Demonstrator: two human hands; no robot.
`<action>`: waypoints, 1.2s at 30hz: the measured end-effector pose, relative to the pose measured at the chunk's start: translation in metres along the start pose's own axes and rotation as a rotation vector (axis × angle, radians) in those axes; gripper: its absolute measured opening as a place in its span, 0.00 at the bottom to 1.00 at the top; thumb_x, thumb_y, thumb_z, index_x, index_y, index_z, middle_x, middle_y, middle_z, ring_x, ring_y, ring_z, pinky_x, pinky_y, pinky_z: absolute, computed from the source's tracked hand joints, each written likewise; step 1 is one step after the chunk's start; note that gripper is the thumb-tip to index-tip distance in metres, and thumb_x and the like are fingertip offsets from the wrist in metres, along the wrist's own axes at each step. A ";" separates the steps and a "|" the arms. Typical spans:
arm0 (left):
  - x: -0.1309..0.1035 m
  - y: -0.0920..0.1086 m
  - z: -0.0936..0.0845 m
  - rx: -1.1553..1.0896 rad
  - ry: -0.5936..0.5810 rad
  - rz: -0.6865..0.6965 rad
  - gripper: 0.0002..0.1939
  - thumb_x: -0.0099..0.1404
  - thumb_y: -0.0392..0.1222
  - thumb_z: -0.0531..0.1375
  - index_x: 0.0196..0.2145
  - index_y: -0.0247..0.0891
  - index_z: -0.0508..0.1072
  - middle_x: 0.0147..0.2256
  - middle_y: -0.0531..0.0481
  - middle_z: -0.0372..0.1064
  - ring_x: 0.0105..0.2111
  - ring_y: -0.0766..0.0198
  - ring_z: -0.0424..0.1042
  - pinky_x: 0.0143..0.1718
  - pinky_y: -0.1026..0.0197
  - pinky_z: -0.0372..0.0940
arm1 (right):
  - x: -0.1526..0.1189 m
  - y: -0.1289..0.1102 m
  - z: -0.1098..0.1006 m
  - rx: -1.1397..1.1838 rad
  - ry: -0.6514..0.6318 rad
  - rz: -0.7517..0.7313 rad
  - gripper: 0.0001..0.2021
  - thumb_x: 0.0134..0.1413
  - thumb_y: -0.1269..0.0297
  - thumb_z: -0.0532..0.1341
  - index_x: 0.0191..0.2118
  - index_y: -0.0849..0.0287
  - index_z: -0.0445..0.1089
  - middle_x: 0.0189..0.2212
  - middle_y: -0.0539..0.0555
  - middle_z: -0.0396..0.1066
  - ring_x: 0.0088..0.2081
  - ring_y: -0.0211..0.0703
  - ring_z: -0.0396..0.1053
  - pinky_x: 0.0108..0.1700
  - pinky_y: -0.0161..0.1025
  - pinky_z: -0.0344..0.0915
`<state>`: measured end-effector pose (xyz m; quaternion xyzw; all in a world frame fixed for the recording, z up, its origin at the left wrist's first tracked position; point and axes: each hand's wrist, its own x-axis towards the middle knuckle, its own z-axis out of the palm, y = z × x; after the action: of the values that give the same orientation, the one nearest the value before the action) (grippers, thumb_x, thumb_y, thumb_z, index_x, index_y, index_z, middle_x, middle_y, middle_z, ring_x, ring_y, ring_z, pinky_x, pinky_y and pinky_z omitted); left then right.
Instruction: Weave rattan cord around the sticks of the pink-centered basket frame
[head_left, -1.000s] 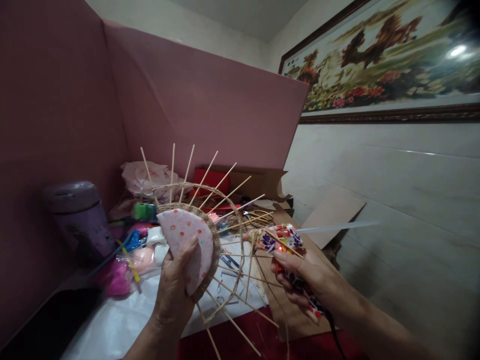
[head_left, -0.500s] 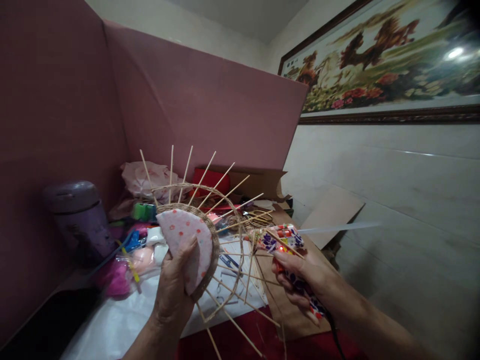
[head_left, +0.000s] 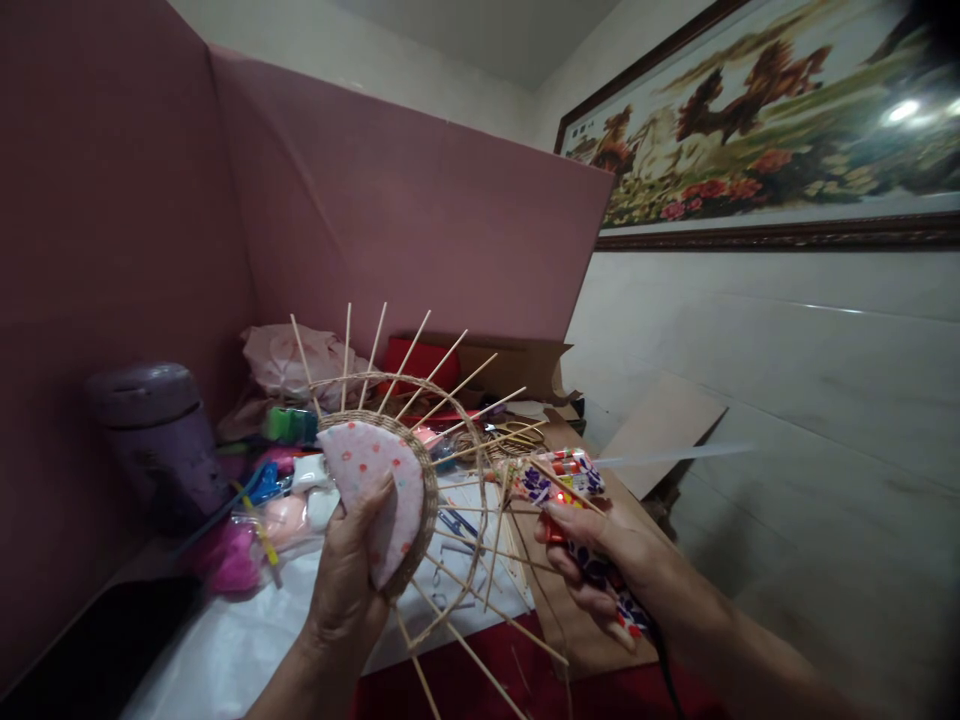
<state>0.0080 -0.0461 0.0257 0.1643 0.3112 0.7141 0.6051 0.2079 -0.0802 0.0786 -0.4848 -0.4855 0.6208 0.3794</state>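
My left hand (head_left: 352, 570) grips a half-round piece (head_left: 397, 460) covered in white cloth with red dots, thumb on its face. Twine wraps its curved edge, and thin wooden sticks (head_left: 405, 362) fan out from it. A twine ring (head_left: 484, 500) runs across the sticks farther out. In my right hand (head_left: 600, 560) is a glue gun (head_left: 555, 480) wrapped in patterned material, with a clear glue stick out of its back. Its front end is beside the twine ring; whether they touch I cannot tell. A loose stick crosses the gun.
A lilac flask (head_left: 161, 440) stands at the left, beside bagged pink and white materials (head_left: 289, 515). Scissors (head_left: 517, 430) lie behind the sticks, and blue-handled pliers (head_left: 457, 525) lie on white paper. Brown cardboard (head_left: 592, 630) is at the right.
The half-round piece and its sticks have tilted slightly, the upper left sticks shifting right and down. The right hand with the glue gun has moved slightly left.
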 end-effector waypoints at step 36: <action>0.002 -0.001 -0.001 -0.014 0.031 -0.004 0.12 0.51 0.32 0.62 0.37 0.32 0.72 0.29 0.46 0.75 0.25 0.62 0.74 0.27 0.62 0.72 | -0.017 -0.013 -0.010 0.120 -0.077 -0.061 0.15 0.53 0.53 0.57 0.28 0.61 0.63 0.19 0.47 0.60 0.14 0.25 0.53 0.12 0.24 0.50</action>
<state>0.0073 -0.0449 0.0242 0.1481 0.3160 0.7175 0.6029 0.2213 -0.0907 0.0941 -0.4218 -0.4761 0.6551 0.4077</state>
